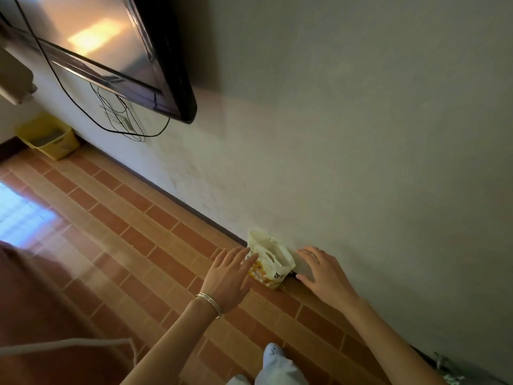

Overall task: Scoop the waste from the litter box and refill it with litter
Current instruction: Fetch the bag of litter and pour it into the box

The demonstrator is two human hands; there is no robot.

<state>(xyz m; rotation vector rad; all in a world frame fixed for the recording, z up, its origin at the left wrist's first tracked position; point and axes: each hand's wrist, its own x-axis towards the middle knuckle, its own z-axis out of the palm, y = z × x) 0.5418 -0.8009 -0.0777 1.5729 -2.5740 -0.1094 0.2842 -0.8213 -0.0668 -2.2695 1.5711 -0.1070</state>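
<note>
Left hand (230, 276) and right hand (322, 273), fingers straight and spread, flank a litter bag (268, 259) at six o'clock; yellow litter box (50, 138) at nine o'clock.

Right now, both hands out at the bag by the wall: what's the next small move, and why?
Probably close both hands on the litter bag and lift it. The left hand and right hand are open on either side of it, holding nothing; it stands against the wall, and the yellow litter box sits far along that wall.
</note>
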